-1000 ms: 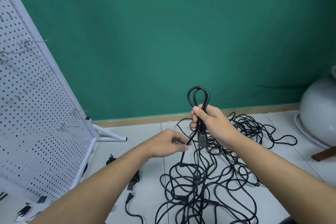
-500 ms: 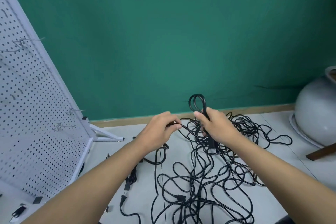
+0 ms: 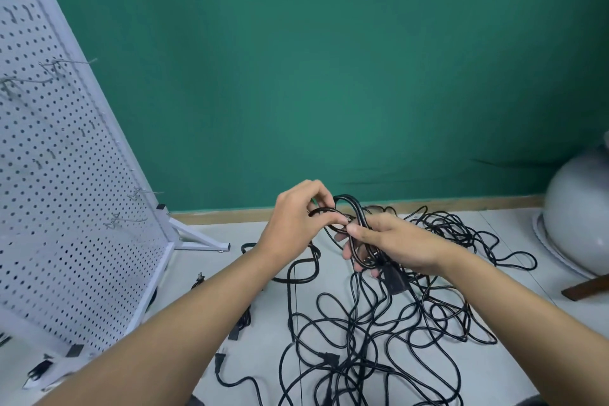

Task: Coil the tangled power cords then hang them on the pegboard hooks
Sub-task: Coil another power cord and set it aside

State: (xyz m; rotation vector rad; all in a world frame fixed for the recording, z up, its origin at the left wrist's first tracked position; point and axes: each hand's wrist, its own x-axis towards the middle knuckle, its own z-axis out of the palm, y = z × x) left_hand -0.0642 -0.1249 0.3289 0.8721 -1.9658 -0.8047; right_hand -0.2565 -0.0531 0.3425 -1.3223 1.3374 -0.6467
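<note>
A tangle of black power cords (image 3: 389, 333) sprawls over the pale floor in front of me. My right hand (image 3: 395, 245) grips a small coil of black cord (image 3: 354, 208), whose loops stick up above the fist; a black connector (image 3: 395, 280) hangs below it. My left hand (image 3: 296, 224) pinches a strand of the same cord and holds it against the coil, fingertips meeting my right thumb. A white pegboard (image 3: 66, 208) leans at the left with metal hooks (image 3: 125, 219) sticking out, all bare.
A green wall with a wooden skirting closes off the back. At the right stands a large grey round vase (image 3: 580, 224) by a wooden piece. The pegboard's white foot (image 3: 201, 239) juts onto the floor. Loose plugs (image 3: 220, 362) and black cord ends lie near the board's base.
My left hand rose from the floor tangle and brought a strand up to the coil. My right hand sank a little and tilted, so the loops stand lower than before.
</note>
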